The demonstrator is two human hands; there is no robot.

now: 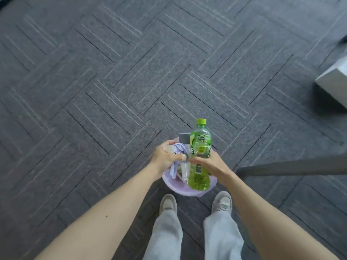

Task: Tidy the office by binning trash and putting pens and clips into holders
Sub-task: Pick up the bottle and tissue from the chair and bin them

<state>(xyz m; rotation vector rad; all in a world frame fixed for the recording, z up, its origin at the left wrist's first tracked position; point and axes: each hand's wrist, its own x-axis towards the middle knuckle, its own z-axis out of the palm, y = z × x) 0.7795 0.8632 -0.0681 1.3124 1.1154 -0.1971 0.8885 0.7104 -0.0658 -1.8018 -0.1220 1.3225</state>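
I stand over a small bin lined with a lilac bag (189,190) on the carpet between my feet. My right hand (208,164) grips a green plastic drink bottle (200,147) with a green cap, held upright above the bin. My left hand (167,153) holds a wad of crumpled lilac paper (179,149) together with a clear plastic piece (185,171) that hangs toward the bin. A grey cylinder-shaped thing (184,137) shows behind the paper; what holds it is hidden.
Grey patterned carpet (112,81) covers the floor all round. A pale grey box or furniture corner (334,81) juts in at the right edge. A dark bar, perhaps a desk edge (293,167), crosses at right. My two shoes (195,203) flank the bin.
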